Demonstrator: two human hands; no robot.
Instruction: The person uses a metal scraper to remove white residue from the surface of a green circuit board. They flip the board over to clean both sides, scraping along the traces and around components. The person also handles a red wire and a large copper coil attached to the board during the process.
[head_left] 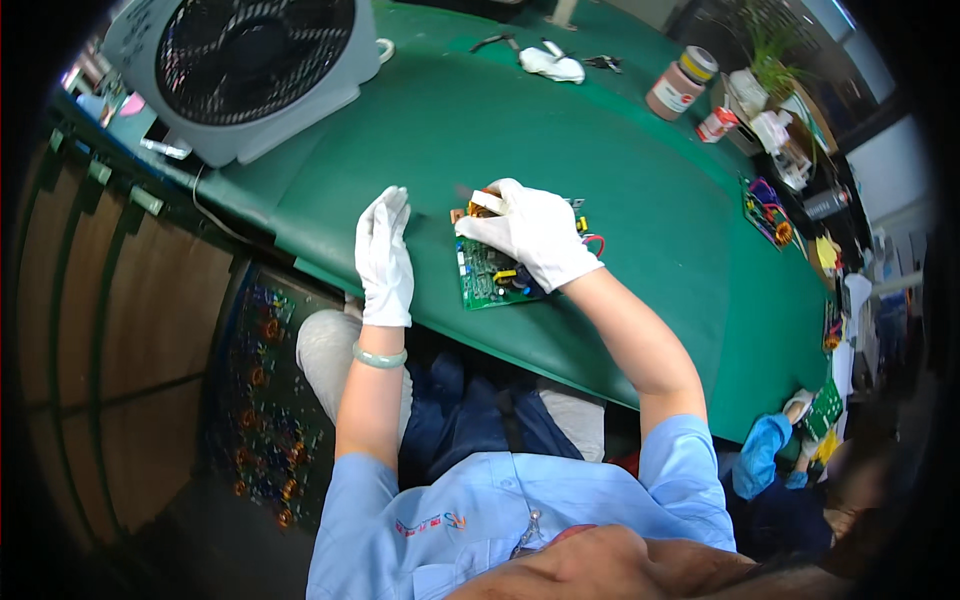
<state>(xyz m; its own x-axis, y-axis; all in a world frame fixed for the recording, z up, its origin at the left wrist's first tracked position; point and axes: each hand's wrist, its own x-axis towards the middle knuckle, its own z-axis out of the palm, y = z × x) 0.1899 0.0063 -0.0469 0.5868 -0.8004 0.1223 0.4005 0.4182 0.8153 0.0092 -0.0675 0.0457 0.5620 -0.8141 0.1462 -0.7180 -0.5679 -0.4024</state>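
Note:
A green circuit board [482, 285] lies on the green table mat in front of me, carrying a copper coil, yellow parts and a red wire. My right hand [535, 232], in a white glove, is over the board's upper part, thumb and fingers closed near the coil. A small dark blur shows beside the fingertips; what they grip cannot be made out. My left hand [383, 255], also white-gloved, rests left of the board, apart from it. Its fingers are stretched out and close together, holding nothing.
A grey box fan [255, 60] stands at the far left. Pink jars [675, 90] and a potted plant [770, 60] are at the far right, near another board [768, 215]. A co-worker's gloved hands hold a green board [822, 410] at right. Several boards [265, 400] lie lower left.

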